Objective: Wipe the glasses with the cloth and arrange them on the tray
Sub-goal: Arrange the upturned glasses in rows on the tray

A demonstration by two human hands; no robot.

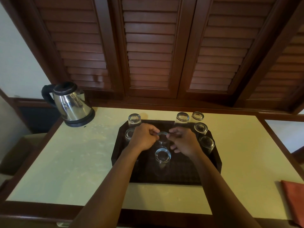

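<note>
Both hands [162,139] around one glass [163,137], over the tray [181,170].

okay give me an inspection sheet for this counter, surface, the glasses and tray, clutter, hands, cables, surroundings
Surface: pale counter top with a dark wooden edge, faintly mottled.
Job's things: dark tray carrying upturned glasses; one glass stands near its middle, another, the centre glass, is between the hands. The orange cloth lies at the counter's right edge, untouched.
Clutter: steel kettle on its base at the back left corner.
Hands: left hand and right hand both pinch the centre glass at its top.
Cables: nothing seen.
Surroundings: brown louvred shutters behind the counter.
</note>
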